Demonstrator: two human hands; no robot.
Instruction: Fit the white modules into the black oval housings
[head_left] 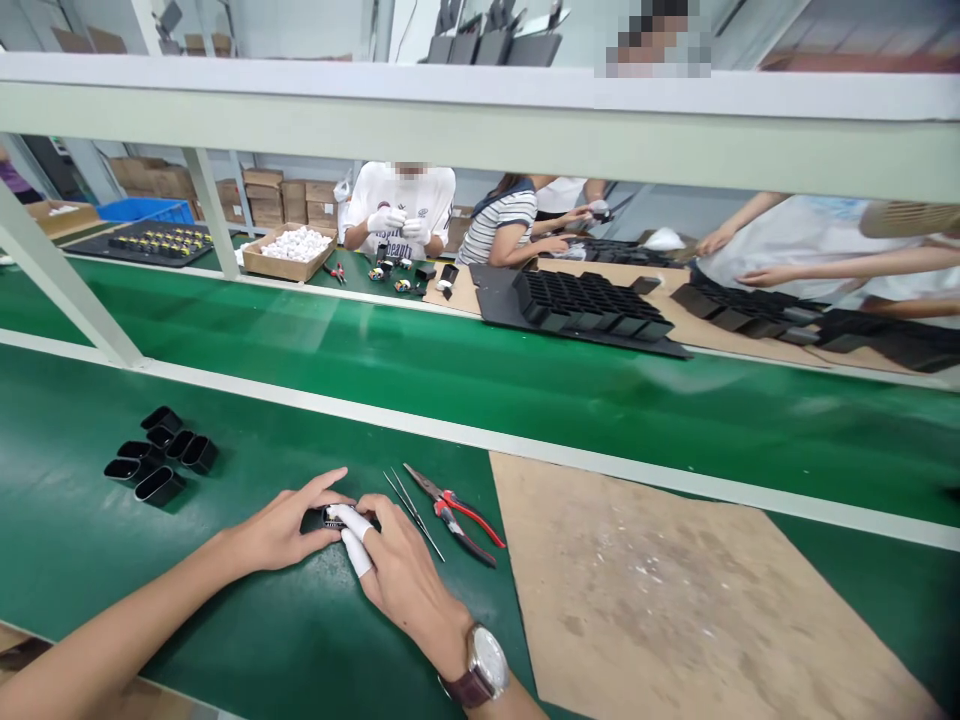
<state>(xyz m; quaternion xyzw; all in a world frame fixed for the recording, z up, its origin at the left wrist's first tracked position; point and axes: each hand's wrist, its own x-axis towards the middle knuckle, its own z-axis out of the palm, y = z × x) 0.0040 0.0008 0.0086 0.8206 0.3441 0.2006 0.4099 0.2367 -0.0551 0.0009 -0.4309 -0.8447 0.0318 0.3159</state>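
Grasping black part (329, 521): left hand (289, 525), right hand (403, 562); tweezers (430, 540), pliers (444, 507) near right hand; black cups (153, 455) left; cardboard (645, 600) right

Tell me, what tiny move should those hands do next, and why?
Maybe the right hand could press gently with its white-covered fingers at the opening of the small black case, while the left hand steadies it. Those fingers are right there, the left hand is around its other side, and the tweezers and pliers lie untouched. How deep its insides sit is hidden.
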